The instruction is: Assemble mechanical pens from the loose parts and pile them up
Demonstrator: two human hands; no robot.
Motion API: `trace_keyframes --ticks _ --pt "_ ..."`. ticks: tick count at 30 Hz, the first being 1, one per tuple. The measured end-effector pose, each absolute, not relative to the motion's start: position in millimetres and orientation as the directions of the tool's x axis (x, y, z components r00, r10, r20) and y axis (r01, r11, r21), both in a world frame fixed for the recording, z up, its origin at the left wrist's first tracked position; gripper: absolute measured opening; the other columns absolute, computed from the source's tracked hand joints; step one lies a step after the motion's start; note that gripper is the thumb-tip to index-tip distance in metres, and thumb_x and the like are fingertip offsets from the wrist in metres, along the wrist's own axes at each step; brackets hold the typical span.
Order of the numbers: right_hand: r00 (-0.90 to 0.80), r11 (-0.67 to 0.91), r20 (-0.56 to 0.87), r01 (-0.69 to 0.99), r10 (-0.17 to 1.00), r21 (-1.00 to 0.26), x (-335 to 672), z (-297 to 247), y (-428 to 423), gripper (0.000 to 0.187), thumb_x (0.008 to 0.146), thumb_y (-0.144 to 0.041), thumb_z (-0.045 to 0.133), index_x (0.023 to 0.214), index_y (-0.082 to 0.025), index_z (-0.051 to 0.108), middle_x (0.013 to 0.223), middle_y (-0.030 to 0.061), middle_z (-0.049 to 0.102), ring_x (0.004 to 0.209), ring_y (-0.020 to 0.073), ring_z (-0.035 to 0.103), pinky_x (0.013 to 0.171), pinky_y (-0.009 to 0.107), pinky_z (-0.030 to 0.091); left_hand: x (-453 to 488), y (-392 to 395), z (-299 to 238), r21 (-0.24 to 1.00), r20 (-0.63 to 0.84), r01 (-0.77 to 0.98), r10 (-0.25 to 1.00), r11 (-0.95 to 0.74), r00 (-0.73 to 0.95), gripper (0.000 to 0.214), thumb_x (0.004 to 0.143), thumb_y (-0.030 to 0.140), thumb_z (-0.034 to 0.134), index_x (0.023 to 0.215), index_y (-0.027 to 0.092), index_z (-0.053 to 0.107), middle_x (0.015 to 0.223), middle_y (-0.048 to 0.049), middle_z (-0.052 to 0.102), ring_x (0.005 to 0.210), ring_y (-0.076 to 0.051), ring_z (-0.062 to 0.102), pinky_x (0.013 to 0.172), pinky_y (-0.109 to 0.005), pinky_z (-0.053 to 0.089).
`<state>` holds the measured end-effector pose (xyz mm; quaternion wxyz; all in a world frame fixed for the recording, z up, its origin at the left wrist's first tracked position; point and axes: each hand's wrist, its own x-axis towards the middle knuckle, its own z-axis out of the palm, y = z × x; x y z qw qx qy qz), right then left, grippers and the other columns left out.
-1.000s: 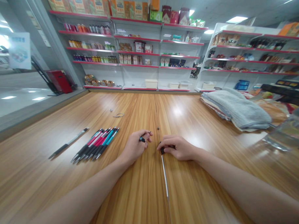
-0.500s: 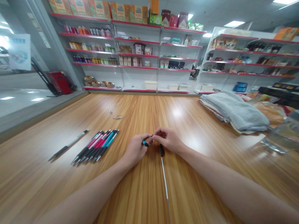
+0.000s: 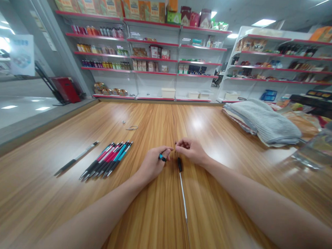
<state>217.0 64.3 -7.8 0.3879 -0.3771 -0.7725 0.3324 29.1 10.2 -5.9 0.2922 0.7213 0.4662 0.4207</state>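
My left hand (image 3: 155,161) is closed round a short blue-and-black pen piece (image 3: 162,157), most of it hidden in the fingers. To its right, my right hand (image 3: 191,151) pinches a small dark thing (image 3: 176,147) at its fingertips, too small to name. The two hands are slightly apart, just above the table. Between and below them lies a slim rod with a black end (image 3: 179,164) and a white shaft (image 3: 183,196). Several pens (image 3: 107,160) in black, red and blue lie side by side left of my left hand.
A single grey-and-black pen (image 3: 76,158) lies at the left. Farther back are a thin loop (image 3: 132,127) and a tiny metal piece (image 3: 123,122). Folded striped cloth (image 3: 266,120) and a clear container (image 3: 319,148) stand at the right of the wooden table (image 3: 206,220). Stocked shelves (image 3: 152,58) stand beyond.
My right hand has drawn away to the right from my left hand, so a gap shows between the fingertips. The small dark thing has come into view at the right fingertips.
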Motion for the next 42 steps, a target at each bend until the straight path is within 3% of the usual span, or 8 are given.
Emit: trace_keyframes --ticks 5,11,20,28,42 --pt "-0.424 0.494 0.290 0.525 0.858 -0.693 227 -11 73 0.018 0.078 -0.031 0.060 0.081 -0.015 0.068 0.061 -0.0010 0.058 0.054 0.0096 0.050 0.050 0.020 0.034 28 12 -8 0.847 0.309 0.395 0.934 -0.355 0.176 0.034 0.091 0.037 0.043 0.100 0.015 0.068 0.065 -0.0010 0.055 0.053 -0.011 0.048 0.050 -0.020 0.036" --pt "-0.433 0.517 0.294 0.608 0.852 -0.603 227 -12 74 0.017 0.079 -0.031 0.059 0.083 -0.017 0.068 0.061 -0.0014 0.059 0.055 0.0099 0.051 0.051 0.020 0.032 26 13 -9 0.869 0.294 0.364 0.941 -0.335 0.165 0.035 0.090 0.038 0.045 0.099 0.014 0.068 0.065 -0.0011 0.055 0.051 -0.010 0.046 0.048 -0.020 0.035" --pt "-0.437 0.549 0.333 0.639 0.836 -0.539 227 -12 72 0.016 0.081 -0.032 0.059 0.086 -0.020 0.069 0.062 -0.0019 0.060 0.057 0.0107 0.051 0.054 0.021 0.032 27 13 -8 0.878 0.284 0.354 0.946 -0.322 0.155 0.033 0.089 0.038 0.046 0.097 0.015 0.069 0.064 -0.0011 0.055 0.053 -0.011 0.048 0.050 -0.021 0.035" --pt "-0.454 0.563 0.336 0.610 0.825 -0.558 228 -12 71 0.019 0.082 -0.027 0.055 0.093 -0.020 0.069 0.055 -0.0041 0.053 0.052 0.0092 0.046 0.052 0.021 0.029 27 13 -10 0.885 0.279 0.343 0.948 -0.315 0.151 0.032 0.089 0.038 0.046 0.096 0.015 0.068 0.063 -0.0006 0.055 0.050 -0.010 0.046 0.048 -0.021 0.034" --pt "-0.500 0.577 0.306 0.591 0.810 -0.563 231 -7 70 0.019 0.077 -0.026 0.061 0.093 -0.020 0.070 0.058 -0.0044 0.055 0.054 0.0089 0.048 0.053 0.021 0.028 27 12 -9 0.880 0.276 0.358 0.949 -0.312 0.149 0.032 0.088 0.038 0.046 0.096 0.016 0.069 0.063 -0.0007 0.055 0.049 -0.010 0.046 0.047 -0.021 0.034"
